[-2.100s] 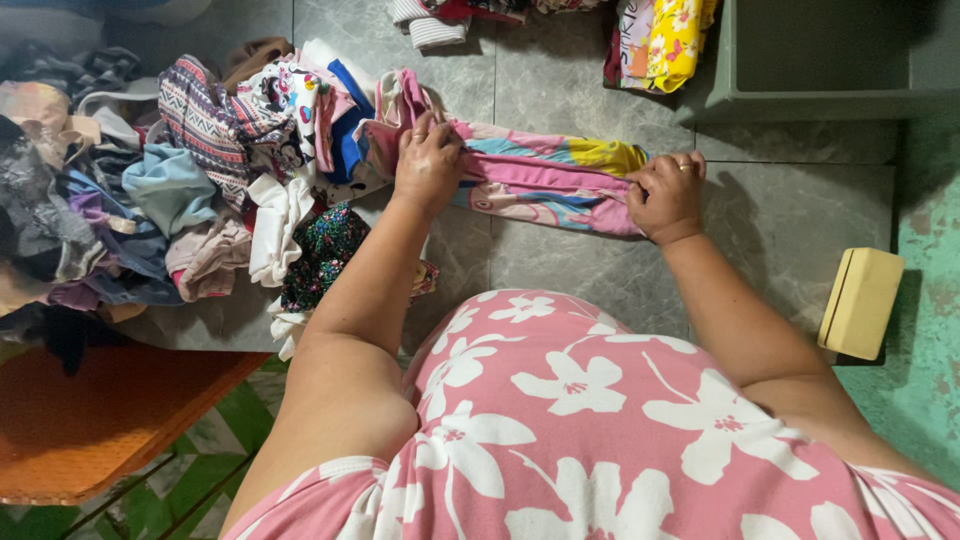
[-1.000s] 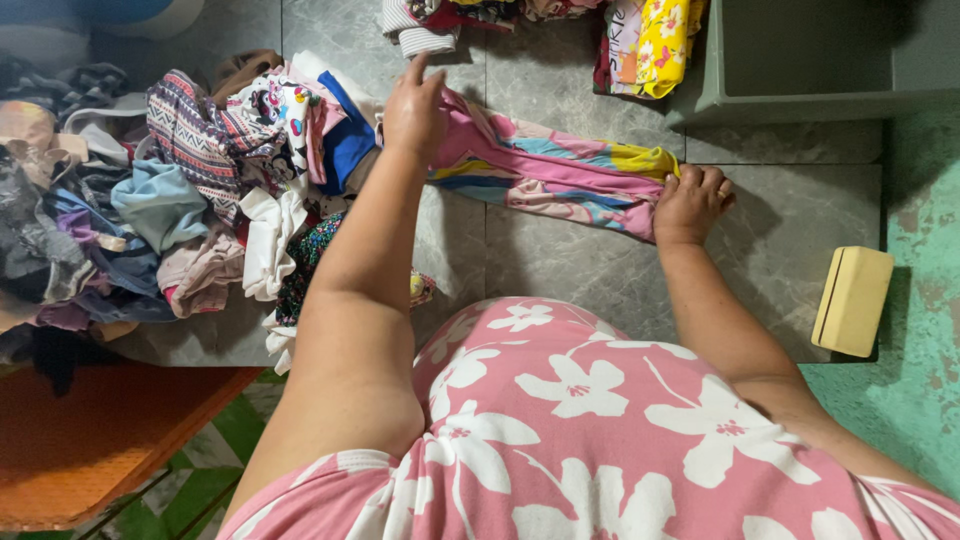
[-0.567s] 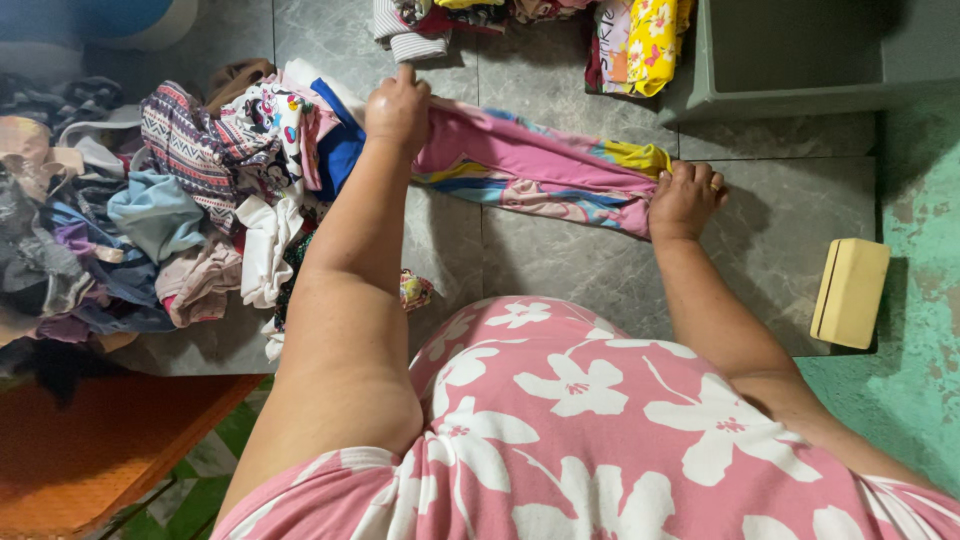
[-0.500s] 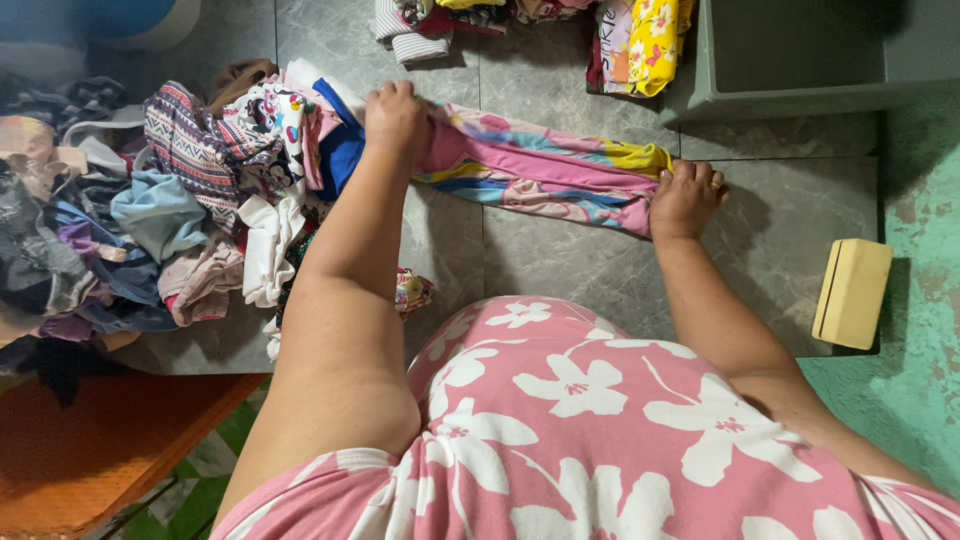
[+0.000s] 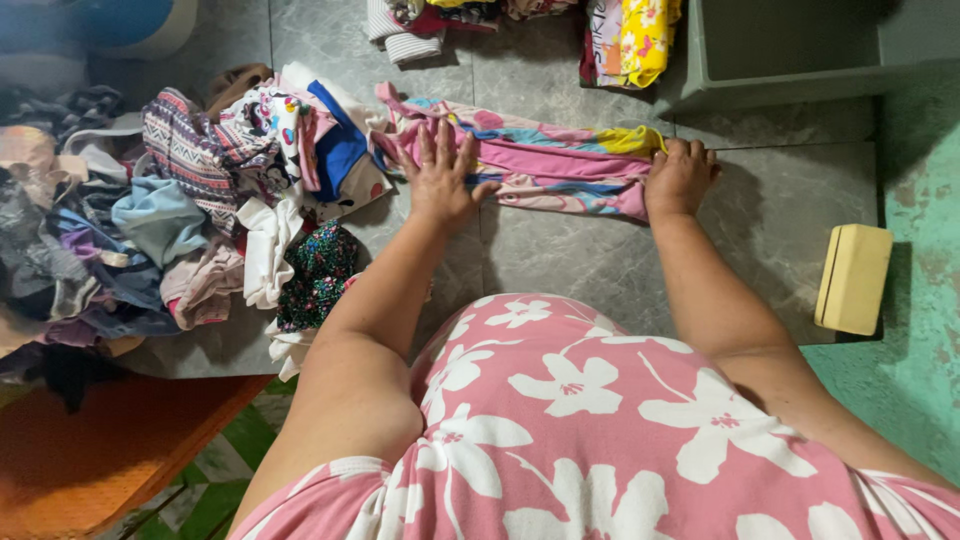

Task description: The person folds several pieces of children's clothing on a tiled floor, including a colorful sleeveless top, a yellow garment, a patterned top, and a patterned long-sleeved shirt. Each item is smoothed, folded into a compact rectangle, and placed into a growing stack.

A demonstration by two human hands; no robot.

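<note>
- Pink patterned garment (image 5: pixel 545 160) folded into a long strip on the grey tile.
- Left hand (image 5: pixel 443 180) spread flat, pressing it; right hand (image 5: pixel 680 178) curled, pinching its end.
- Big unfolded clothes pile (image 5: pixel 170 210) left of the garment, plenty to go.

Your right hand (image 5: pixel 680 178) covers the right end of the pink garment (image 5: pixel 560 165), so you cannot tell whether your fingers pinch the cloth or only press it. Your left hand (image 5: pixel 443 180) hides the fold beneath its palm. The green bin (image 5: pixel 780 85) and the yellow floral clothes (image 5: pixel 640 40) are cut off at the far edge. The clothes pile (image 5: pixel 150 210) runs past the left edge, its lower layers buried
</note>
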